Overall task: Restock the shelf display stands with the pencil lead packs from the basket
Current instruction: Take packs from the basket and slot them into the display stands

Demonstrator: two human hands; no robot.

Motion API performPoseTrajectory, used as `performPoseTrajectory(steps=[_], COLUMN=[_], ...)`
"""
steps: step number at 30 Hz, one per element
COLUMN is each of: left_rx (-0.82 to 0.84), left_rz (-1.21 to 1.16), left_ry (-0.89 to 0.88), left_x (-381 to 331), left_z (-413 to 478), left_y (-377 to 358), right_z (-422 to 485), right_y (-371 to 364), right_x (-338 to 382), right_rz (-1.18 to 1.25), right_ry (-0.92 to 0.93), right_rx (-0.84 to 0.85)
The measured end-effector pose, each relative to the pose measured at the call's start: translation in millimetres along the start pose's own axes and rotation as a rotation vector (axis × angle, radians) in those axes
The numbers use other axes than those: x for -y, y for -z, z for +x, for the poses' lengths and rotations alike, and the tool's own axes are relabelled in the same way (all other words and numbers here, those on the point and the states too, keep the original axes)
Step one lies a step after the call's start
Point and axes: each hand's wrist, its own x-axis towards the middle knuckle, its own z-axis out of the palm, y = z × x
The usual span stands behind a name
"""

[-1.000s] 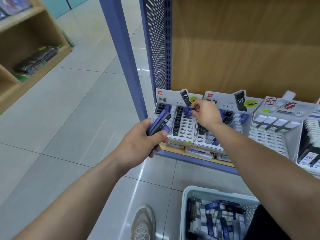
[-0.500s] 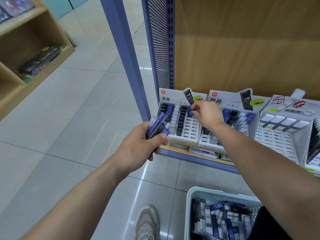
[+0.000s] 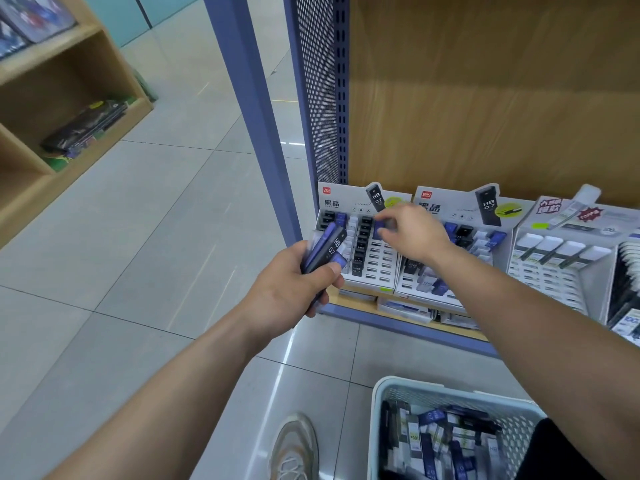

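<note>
My left hand (image 3: 291, 285) grips a fanned bunch of blue and black pencil lead packs (image 3: 327, 247) in front of the left display stand (image 3: 360, 251). My right hand (image 3: 412, 233) reaches over that stand and pinches a blue pack (image 3: 380, 228) at a slot in the top row. A second lead stand (image 3: 450, 258) sits just to the right. The pale basket (image 3: 384, 389) at bottom right holds several more packs (image 3: 440, 441).
More white display stands (image 3: 561, 265) fill the shelf to the right. Loose boxes (image 3: 405, 308) lie on the shelf board under the stands. A blue upright post (image 3: 252, 109) stands left of the shelf. A wooden bookcase (image 3: 52, 109) is at far left. My shoe (image 3: 294, 448) is beside the basket.
My right hand has slid slightly right and down along the left stand's top row with the blue pack. My left hand keeps its bunch nearly still.
</note>
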Motion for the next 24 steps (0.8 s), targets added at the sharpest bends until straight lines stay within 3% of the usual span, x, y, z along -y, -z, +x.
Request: performPoseTrajectory(steps=[3, 7, 10, 24], left_rx=[0.014, 0.025, 0.051, 0.163], left_rz=[0.004, 0.022, 0.021, -0.019], left_ry=[0.009, 0.01, 0.008, 0.005], left_x=[-1, -1, -2, -15], left_z=[1, 2, 2, 1], left_y=[-5, -13, -20, -53], right_z=[-25, -68, -88, -108], right_y=[27, 61, 73, 90], right_x=[27, 69, 81, 41], right_rz=[0.382, 0.778, 0.804, 0.906], right_ry=[0.037, 0.091, 0.137, -0.003], right_rx=[-0.073, 0.074, 0.108, 0.122])
